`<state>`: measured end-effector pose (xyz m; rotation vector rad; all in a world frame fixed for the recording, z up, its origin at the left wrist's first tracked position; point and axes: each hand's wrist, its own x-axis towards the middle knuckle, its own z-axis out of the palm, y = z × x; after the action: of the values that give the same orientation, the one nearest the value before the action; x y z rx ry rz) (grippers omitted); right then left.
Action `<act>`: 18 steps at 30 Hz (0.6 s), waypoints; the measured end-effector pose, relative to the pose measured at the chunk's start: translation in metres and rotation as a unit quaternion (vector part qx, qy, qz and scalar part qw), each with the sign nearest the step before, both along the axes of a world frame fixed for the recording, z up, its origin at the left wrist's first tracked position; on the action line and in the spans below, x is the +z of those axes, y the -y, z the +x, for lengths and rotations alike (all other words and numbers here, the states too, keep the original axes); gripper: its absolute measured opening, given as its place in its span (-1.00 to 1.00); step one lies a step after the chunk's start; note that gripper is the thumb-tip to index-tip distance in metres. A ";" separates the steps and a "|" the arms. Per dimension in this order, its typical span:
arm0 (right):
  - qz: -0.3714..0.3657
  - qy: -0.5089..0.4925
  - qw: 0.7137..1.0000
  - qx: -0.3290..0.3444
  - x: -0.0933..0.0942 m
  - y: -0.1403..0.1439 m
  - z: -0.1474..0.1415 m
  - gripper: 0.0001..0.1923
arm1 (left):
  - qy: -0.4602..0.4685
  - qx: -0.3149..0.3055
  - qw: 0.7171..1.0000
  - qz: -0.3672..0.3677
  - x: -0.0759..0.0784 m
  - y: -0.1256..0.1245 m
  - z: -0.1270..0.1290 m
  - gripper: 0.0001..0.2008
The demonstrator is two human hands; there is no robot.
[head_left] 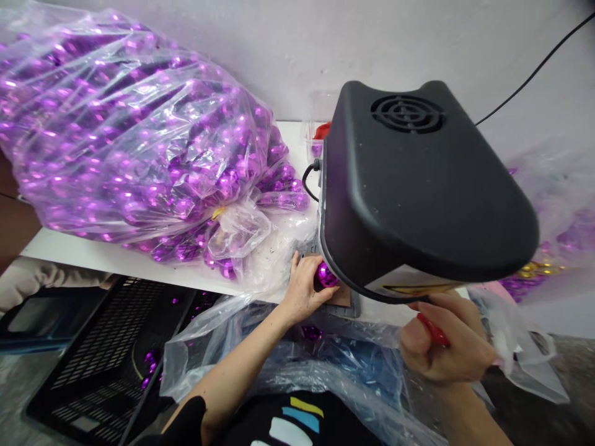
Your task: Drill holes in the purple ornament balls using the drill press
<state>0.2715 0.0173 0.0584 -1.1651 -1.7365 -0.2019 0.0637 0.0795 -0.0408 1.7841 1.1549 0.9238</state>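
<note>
My left hand (307, 286) is closed around a shiny purple mirrored ball (327, 274), keeping it on a brown board (343, 296) on the machine's grey base. Directly above and to the right is the black hood of a machine (418, 186), with a round vent on top; it hides part of the base. My right hand (449, 337) grips a red handle (433, 328) just below the hood's front edge. How the handle joins the machine is hidden.
A large clear bag of purple balls (139, 136) fills the table's left side, with loose balls beside it. A black crate (106, 341) stands below left. Clear plastic (223, 347) covers my lap. Another bag (574, 229) lies at right.
</note>
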 end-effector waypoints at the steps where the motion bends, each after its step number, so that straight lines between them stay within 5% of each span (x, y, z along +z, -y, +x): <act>1: 0.013 -0.003 1.000 0.002 -0.003 0.000 0.000 -0.80 | -0.002 0.000 1.000 0.000 0.000 0.000 0.000 -0.46; 12: 0.041 0.013 0.999 -0.019 -0.030 -0.007 -0.004 -0.84 | 0.023 -0.001 1.000 0.003 0.001 -0.001 0.000 -0.53; 18: 0.049 0.047 0.998 0.004 -0.016 -0.012 -0.002 -0.98 | -0.012 -0.005 1.000 0.016 0.001 -0.002 0.001 -0.57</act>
<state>0.2698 0.0295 0.0429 -1.0922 -1.7924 -0.3379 0.0643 0.0811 -0.0402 1.8305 1.1513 0.9217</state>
